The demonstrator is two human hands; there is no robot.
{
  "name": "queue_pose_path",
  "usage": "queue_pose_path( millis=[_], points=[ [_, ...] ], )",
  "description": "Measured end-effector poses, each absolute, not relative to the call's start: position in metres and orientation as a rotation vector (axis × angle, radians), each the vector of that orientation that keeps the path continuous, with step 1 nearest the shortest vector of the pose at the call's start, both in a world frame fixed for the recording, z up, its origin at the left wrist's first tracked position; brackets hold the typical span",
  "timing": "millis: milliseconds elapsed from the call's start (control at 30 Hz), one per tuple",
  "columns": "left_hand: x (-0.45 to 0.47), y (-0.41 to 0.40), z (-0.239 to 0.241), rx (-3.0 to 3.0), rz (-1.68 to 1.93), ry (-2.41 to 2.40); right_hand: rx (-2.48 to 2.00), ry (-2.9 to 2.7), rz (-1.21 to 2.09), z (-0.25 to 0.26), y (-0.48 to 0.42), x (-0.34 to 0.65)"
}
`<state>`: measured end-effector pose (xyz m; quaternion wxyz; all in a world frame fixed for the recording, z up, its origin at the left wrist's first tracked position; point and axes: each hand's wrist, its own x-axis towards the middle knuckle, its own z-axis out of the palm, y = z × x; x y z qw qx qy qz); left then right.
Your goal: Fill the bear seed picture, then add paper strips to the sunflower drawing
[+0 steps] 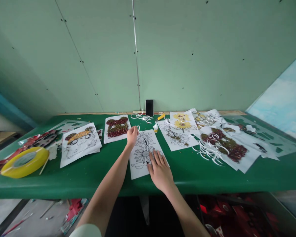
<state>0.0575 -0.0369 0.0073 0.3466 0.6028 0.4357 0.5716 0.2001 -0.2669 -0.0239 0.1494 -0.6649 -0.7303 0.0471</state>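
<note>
A white sheet with black-outlined sunflowers (141, 154) lies on the green table in front of me. My left hand (132, 135) is closed in a pinch over its upper left edge. A small curled white strip (138, 127) shows at those fingertips. Flat on the lower right of the sheet rests my right hand (160, 168), fingers spread, covering part of the lower flower. A small glue bottle (156, 127) with a yellow label stands just beyond the sheet's upper right corner.
Left are a bear picture (117, 129), a hamster picture (79, 143) and a yellow tape roll (37, 163). A phone (149, 107) leans on the wall near a yellow-handled tool (161, 117). White strips (208, 152) and more pictures (182, 122) spread across the right.
</note>
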Motion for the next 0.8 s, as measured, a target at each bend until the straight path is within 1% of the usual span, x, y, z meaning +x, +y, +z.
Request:
queue_pose_path(
  millis=[533, 800],
  points=[
    [0.053, -0.040, 0.010, 1.505, 1.525, 1.151, -1.893, -2.092, 0.065, -0.030, -0.271, 0.199],
    [0.053, -0.035, 0.008, 1.496, 1.546, 1.184, -1.885, -2.000, -0.053, -0.042, -0.292, 0.194]
  ],
)
